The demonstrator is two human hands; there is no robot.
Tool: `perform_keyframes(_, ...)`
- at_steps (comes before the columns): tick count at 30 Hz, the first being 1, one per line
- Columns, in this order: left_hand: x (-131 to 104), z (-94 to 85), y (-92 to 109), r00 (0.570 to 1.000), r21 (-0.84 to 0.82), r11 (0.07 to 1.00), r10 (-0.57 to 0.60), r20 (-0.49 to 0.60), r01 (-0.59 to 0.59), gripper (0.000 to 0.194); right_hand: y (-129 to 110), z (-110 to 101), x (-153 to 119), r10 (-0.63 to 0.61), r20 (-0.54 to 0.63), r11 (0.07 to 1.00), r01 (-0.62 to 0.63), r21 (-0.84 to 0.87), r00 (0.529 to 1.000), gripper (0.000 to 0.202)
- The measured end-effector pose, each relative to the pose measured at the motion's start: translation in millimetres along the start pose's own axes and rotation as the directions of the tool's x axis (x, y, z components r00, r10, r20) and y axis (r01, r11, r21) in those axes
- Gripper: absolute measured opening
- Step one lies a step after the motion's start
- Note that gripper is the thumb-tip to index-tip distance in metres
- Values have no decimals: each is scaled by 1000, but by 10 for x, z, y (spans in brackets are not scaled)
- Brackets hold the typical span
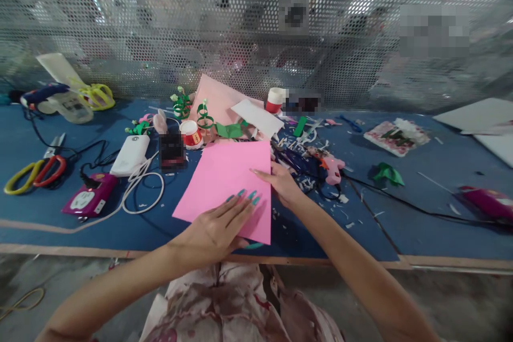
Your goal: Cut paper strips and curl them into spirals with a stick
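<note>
A bright pink sheet of paper lies at an angle in front of me over the blue table. My left hand rests on its lower part, fingers stretched out flat, with teal nails. At the sheet's right edge, my right hand grips the paper; its thumb lies on top and the other fingers are partly hidden. Something teal peeks out below the sheet's bottom edge, its kind unclear. Behind the sheet are green paper pieces, a white paper strip and a paler pink sheet.
Scissors, a purple power strip and a white power bank lie left. Paper scraps surround a pink glue gun on the right, its black cord running rightward. A perforated metal screen borders the back.
</note>
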State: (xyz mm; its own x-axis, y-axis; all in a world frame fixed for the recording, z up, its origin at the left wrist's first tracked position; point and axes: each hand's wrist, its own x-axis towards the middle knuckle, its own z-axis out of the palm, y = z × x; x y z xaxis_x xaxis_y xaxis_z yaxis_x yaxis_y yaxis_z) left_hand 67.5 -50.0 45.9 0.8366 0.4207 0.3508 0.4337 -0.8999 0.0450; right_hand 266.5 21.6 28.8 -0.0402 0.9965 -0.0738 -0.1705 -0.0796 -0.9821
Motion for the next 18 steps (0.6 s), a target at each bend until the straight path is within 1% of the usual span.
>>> perform_keyframes(2, -64, -138, -81, 995, -120, 987, -103, 13, 104, 61, -102, -44, -1, 4, -103, 993, 8, 114, 995, 38)
perform_keyframes(3, -95, -212, -148, 980, -169, 966, -198, -14, 193, 61, -160, -90, 12, 42, -121, 987, -23, 160, 992, 35)
perform_keyframes(4, -123, -282, -232, 945, -221, 930, -317, -83, 293, 57, -218, -148, 34, 88, -124, 981, -64, 185, 988, 30)
perform_keyframes(5, -144, -346, -330, 876, -294, 871, -452, -169, 393, 54, -276, -214, 63, 136, -134, 975, -109, 192, 982, 22)
perform_keyframes(6, -157, -399, -437, 789, -406, 778, -585, -188, 480, 54, -330, -279, 95, 174, -141, 969, -143, 203, 975, 14)
perform_keyframes(7, -161, -440, -547, 710, -552, 663, -683, -171, 505, 53, -381, -339, 129, 198, -157, 960, -159, 232, 968, 6)
perform_keyframes(8, -156, -469, -653, 647, -696, 547, -747, -155, 466, 52, -428, -388, 161, 211, -135, 948, -169, 271, 968, 4)
perform_keyframes(9, -141, -483, -749, 621, -807, 426, -778, -95, 410, 52, -472, -420, 191, 210, -130, 933, -159, 324, 969, 9)
perform_keyframes(10, -117, -481, -829, 600, -862, 341, -798, -55, 376, 51, -512, -436, 218, 222, -113, 914, -167, 369, 969, 13)
perform_keyframes(11, -86, -465, -892, 595, -880, 298, -804, -22, 370, 50, -547, -434, 242, 238, -103, 899, -180, 399, 966, 15)
perform_keyframes(12, -48, -433, -937, 594, -863, 302, -804, -4, 404, 48, -576, -417, 264, 247, -95, 891, -187, 415, 964, 15)
perform_keyframes(13, -5, -387, -968, 606, -825, 330, -795, 19, 458, 48, -597, -388, 286, 249, -90, 889, -191, 417, 964, 14)
perform_keyframes(14, 41, -332, -988, 631, -773, 372, -775, 47, 514, 48, -607, -352, 309, 242, -86, 893, -187, 410, 967, 13)
perform_keyframes(15, 89, -273, -1002, 660, -712, 436, -749, 52, 551, 50, -604, -314, 335, 228, -83, 901, -178, 395, 970, 12)
perform_keyframes(16, 136, -216, -1015, 677, -668, 480, -734, 50, 569, 50, -588, -277, 363, 212, -79, 912, -169, 374, 974, 11)
perform_keyframes(17, 182, -165, -1032, 679, -662, 480, -732, 60, 576, 50, -558, -247, 392, 194, -82, 926, -154, 346, 978, 10)
perform_keyframes(18, 223, -126, -1054, 679, -706, 427, -727, 105, 565, 50, -516, -225, 422, 150, -101, 944, -112, 312, 984, 11)
